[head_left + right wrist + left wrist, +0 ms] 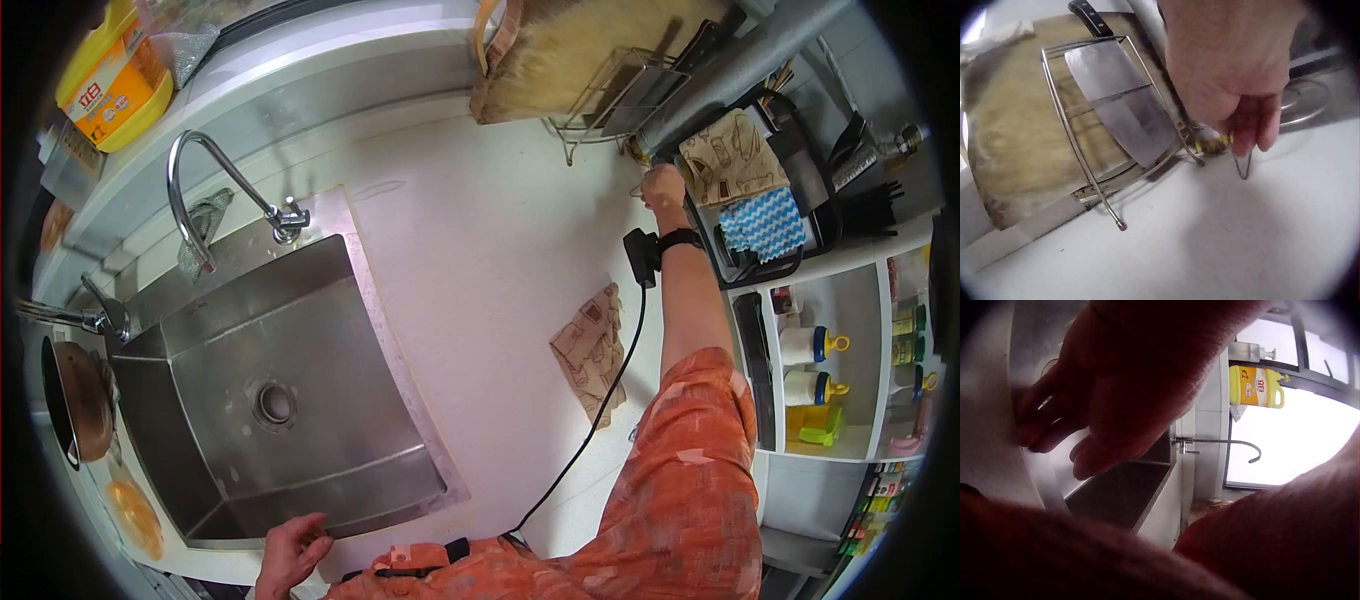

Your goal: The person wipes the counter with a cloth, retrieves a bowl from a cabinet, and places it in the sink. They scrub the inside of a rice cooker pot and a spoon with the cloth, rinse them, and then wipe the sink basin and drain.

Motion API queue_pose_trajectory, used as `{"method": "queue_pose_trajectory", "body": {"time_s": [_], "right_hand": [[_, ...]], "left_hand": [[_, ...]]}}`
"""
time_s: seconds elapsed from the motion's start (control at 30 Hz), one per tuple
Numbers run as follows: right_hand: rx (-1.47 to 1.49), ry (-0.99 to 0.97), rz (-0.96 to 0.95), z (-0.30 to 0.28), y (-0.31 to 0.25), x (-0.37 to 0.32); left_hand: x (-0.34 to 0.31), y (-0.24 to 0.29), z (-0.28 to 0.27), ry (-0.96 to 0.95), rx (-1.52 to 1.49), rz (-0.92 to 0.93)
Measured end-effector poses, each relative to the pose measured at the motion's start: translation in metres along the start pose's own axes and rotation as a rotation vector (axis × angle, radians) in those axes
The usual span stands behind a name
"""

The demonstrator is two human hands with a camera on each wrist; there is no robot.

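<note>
At the back right of the counter, the right hand [663, 190] reaches in beside a wire knife rack [620, 95]. Seen from the right wrist, this hand [1235, 81] has its fingers pointing down and pinches a thin metal wire loop [1244, 170]; the rest of that wire is hidden behind the fingers. A cleaver blade [1125, 100] leans in the rack [1063, 125]. The left hand [292, 552] is at the front edge of the steel sink [300, 350], fingers loosely bent, holding nothing. In the left wrist view, the left hand [1116, 394] hangs over the sink rim.
A brown patterned cloth [595, 350] lies on the counter. Right of the right forearm stands a black rack [790, 265] with a folded cloth [735, 160] and a blue-white one [765, 225]. A black cable [575, 455] runs from the right wrist. A faucet [180, 170] arches over the sink.
</note>
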State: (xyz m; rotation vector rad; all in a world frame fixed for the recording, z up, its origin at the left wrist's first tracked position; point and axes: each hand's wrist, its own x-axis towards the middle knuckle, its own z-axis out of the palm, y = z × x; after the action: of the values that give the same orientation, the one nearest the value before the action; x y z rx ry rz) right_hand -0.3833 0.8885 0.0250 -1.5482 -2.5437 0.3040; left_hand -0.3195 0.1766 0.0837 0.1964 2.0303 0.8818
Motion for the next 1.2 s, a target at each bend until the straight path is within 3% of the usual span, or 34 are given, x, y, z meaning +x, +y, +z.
{"method": "queue_pose_trajectory", "body": {"time_s": [0.03,0.17,0.23,0.27,0.33,0.37,0.53,0.73,0.9,0.97,1.0,1.07,1.1,1.17,1.2], "right_hand": [[0.076,-0.166,0.084,-0.007,-0.007,-0.003],[0.071,-0.172,0.119,-0.026,-0.027,-0.022],[-0.115,-0.084,-0.017,-0.03,-0.026,-0.023],[-0.114,-0.087,-0.016,-0.033,-0.027,-0.021],[-0.159,-0.052,-0.188,-0.036,-0.021,-0.024],[-0.117,-0.263,-0.011,-0.067,-0.051,-0.051],[0.132,-0.397,-0.208,-0.121,-0.079,-0.119],[0.21,-0.526,-0.361,-0.174,-0.087,-0.213],[0.37,-0.766,-0.439,-0.172,-0.054,-0.339],[0.175,-0.805,-0.556,-0.151,-0.031,-0.387],[0.169,-0.801,-0.552,-0.139,-0.021,-0.405],[0.017,-0.484,-0.729,-0.108,-0.007,-0.428],[0.017,-0.481,-0.727,-0.091,-0.005,-0.425],[-0.158,-0.228,-0.506,-0.056,-0.004,-0.405],[-0.152,-0.2,-0.363,-0.041,-0.004,-0.394]], "left_hand": [[0.0,-0.001,0.0,0.015,0.019,0.021],[-0.003,-0.017,0.001,0.014,-0.008,0.023],[-0.004,-0.013,-0.001,0.025,0.059,0.052],[-0.005,-0.014,-0.002,0.024,0.061,0.05],[-0.008,-0.017,-0.001,0.053,0.083,0.11],[-0.009,-0.019,0.0,0.04,0.087,0.102],[-0.018,-0.019,0.001,0.058,0.028,0.16],[-0.029,-0.037,0.0,0.037,0.032,0.238],[-0.04,-0.053,0.0,0.044,0.04,0.312],[-0.045,-0.062,-0.001,0.012,0.041,0.325],[-0.047,-0.066,-0.001,0.003,0.015,0.307],[-0.051,-0.073,0.0,-0.003,-0.014,0.29],[-0.053,-0.075,0.0,-0.044,-0.025,0.267],[-0.057,-0.08,0.0,-0.099,-0.025,0.248],[-0.061,-0.083,0.0,-0.088,0.007,0.254]]}}
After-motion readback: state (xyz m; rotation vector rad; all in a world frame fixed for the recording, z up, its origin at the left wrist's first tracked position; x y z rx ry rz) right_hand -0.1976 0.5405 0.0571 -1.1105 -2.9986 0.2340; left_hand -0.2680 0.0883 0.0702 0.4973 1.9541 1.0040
